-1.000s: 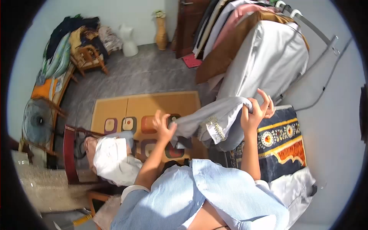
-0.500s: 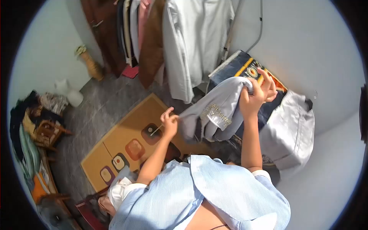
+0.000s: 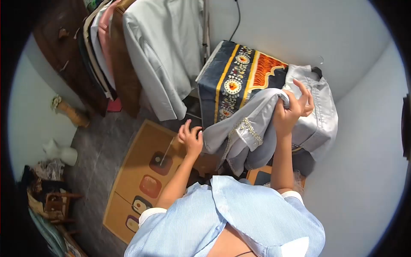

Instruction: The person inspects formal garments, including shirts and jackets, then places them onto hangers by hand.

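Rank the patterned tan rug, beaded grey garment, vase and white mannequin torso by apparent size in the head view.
1. Patterned tan rug
2. Beaded grey garment
Vase and white mannequin torso: too alike to rank.

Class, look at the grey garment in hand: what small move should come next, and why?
Probably the left hand should pinch the edge of the grey garment beside it: its fingers are curled but open, seemingly not gripping anything, while the right hand holds the part above the beaded trim.

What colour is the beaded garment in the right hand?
The beaded garment is light silvery grey, best seen in the head view.
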The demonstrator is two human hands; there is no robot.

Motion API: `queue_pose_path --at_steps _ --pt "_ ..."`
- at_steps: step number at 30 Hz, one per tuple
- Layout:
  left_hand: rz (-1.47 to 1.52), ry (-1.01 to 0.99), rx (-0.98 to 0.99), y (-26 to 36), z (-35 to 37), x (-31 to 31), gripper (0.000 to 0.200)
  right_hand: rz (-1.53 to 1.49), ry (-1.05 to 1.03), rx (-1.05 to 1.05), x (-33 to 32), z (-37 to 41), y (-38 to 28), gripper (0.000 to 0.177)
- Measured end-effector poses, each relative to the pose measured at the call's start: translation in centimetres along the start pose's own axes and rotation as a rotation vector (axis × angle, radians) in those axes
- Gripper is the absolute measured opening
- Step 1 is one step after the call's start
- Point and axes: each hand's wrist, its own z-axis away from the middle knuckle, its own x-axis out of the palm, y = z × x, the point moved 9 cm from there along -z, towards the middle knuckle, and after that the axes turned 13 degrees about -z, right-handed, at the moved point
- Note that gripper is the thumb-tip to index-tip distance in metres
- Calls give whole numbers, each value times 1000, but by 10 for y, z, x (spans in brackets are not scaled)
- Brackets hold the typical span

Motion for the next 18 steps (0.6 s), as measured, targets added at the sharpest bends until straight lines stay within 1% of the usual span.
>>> queue_pose_path --at_steps 1,3,4,5,7,8,10,11,13,14,15,16,17,18 --pt "96 67 -20 -2 -1 -5 42 8 29 12 -9 -1 7 12" --pt "146 -164 286 34 4 9 70 41 33 19 -18 0 10 12" --pt "26 -308 365 53 14 26 85 41 29 30 -20 0 10 12" --pt "38 -400 379 67 20 38 80 50 30 14 -20 0 8 12" --pt "-72 -401 402 86 27 62 65 54 26 36 -20 0 8 12" --pt "-41 -420 365 88 25 71 45 66 34 31 -21 -2 10 13" --pt "-11 -332 336 90 8 75 36 92 51 45 -30 -10 26 12" --pt "1 -257 298 84 -3 73 35 110 66 54 -38 -15 36 12" --pt "3 -192 262 73 -34 57 30 192 93 88 -56 -22 61 13" --pt "8 -119 281 66 -49 47 28 236 103 109 -65 -24 75 14" --pt "30 -27 335 67 -67 26 25 281 94 88 -74 -24 89 16" --pt "53 8 364 68 -87 8 23 339 63 120 -81 -25 103 16" --pt "-24 -21 340 70 -107 -8 20 395 32 152 -88 -25 117 17" --pt "-21 38 350 74 -127 -28 20 471 -11 164 -94 -24 131 17"
